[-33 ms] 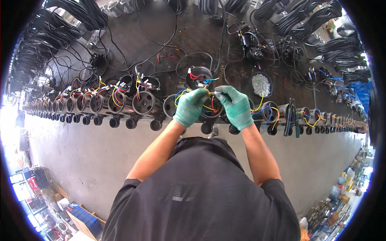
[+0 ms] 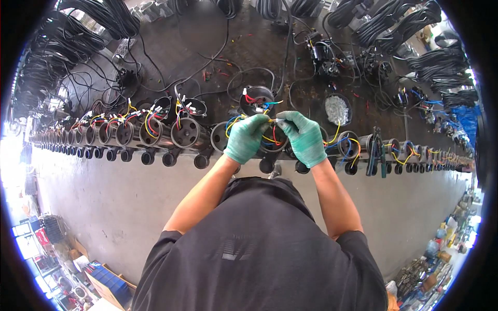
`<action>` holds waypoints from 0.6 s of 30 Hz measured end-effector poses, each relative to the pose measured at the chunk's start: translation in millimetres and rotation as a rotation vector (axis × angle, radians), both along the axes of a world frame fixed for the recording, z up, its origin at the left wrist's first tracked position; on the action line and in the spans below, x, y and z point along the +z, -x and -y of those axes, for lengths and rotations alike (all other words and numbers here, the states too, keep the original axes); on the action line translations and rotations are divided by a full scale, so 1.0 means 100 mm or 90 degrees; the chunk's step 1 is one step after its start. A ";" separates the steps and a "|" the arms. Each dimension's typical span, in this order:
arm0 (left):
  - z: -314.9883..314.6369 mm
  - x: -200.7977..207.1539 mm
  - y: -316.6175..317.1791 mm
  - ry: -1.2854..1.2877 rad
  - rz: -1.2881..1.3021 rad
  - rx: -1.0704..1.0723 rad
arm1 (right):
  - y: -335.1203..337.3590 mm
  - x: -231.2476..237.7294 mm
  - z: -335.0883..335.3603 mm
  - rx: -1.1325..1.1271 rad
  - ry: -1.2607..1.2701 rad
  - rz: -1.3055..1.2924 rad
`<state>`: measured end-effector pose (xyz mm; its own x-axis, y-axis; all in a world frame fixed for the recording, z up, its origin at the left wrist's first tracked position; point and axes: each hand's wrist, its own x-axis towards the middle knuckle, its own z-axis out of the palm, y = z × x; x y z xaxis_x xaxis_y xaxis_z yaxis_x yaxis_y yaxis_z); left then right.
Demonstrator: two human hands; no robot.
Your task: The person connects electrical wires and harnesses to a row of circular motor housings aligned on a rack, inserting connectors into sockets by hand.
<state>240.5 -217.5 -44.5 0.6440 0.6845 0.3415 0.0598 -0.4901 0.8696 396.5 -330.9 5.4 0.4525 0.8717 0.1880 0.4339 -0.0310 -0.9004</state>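
Observation:
Both my hands wear green gloves. Between finger and thumb, my left hand (image 2: 246,138) pinches a yellow wire (image 2: 270,121). My right hand (image 2: 302,138) is closed on a small white wire connector (image 2: 278,120) that meets the wire's end. Below the fingertips, red and yellow wires come out of a dark round motor housing (image 2: 273,145), partly hidden by my gloves. Just beyond my hands, a black round cover (image 2: 258,95) lies with red and blue wires and white connectors in it. A black cable runs away from it.
Along the bench (image 2: 249,49) edge stands a long row of motor housings (image 2: 185,132) with coloured wires. A round container (image 2: 350,115) of small clear-white pieces sits right of my hands. Pliers (image 2: 383,154) rest upright farther right. Coiled black cables (image 2: 399,26) line the far side.

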 end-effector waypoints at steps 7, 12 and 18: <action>0.02 -0.03 0.01 -0.012 -0.016 0.006 | -0.01 0.00 -0.08 0.056 0.022 0.059; 0.02 0.03 0.01 -0.030 -0.033 -0.015 | 0.01 0.09 -0.10 0.073 0.085 0.196; -0.02 0.08 0.03 -0.030 -0.008 -0.021 | -0.07 0.39 0.10 0.046 0.060 0.159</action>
<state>237.2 -215.5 -36.5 0.6712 0.6458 0.3639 0.0540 -0.5322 0.8449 403.7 -340.6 44.2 0.3389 0.9188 0.2024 0.6466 -0.0712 -0.7595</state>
